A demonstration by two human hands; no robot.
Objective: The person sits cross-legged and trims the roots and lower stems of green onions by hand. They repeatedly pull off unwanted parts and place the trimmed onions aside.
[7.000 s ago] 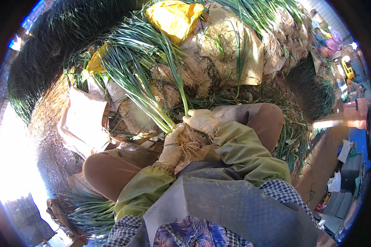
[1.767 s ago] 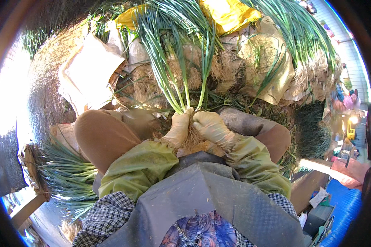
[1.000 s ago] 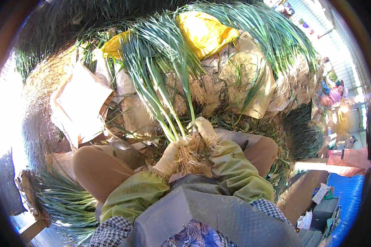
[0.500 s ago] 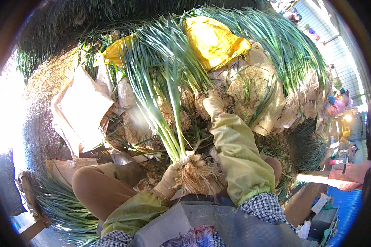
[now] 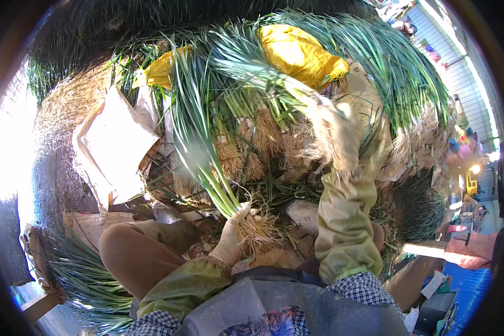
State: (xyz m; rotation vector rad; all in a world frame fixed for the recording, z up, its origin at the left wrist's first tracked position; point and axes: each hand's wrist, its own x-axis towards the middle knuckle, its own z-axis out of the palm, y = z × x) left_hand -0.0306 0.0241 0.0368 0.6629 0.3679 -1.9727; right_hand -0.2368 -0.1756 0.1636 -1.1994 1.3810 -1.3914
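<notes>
In a pale glove, my left hand [image 5: 231, 238] is closed round a bunch of green onions [image 5: 214, 182] just above their roots. The roots hang out to the right of my fist, and the long leaves lean up and away. My right hand [image 5: 344, 137], gloved too and smeared by motion, grips another bunch of green onions [image 5: 297, 89] near the root end, over a beige sack. Its leaves stretch toward the upper left. Between the hands and beyond them lies a row of green onions [image 5: 257, 106], roots toward me.
Yellow sacks [image 5: 297, 53] lie among the leaves, and a white sack [image 5: 115, 148] rests at the left. A larger pile of green onions [image 5: 397, 78] spreads at the far right. More lie beside my left knee [image 5: 131, 255]. A dark crate [image 5: 437, 308] stands at lower right.
My right hand has lifted a bunch of green onions from the row and swung it right and back toward me. My left hand keeps its hold, its bunch now tilted more to the left.
</notes>
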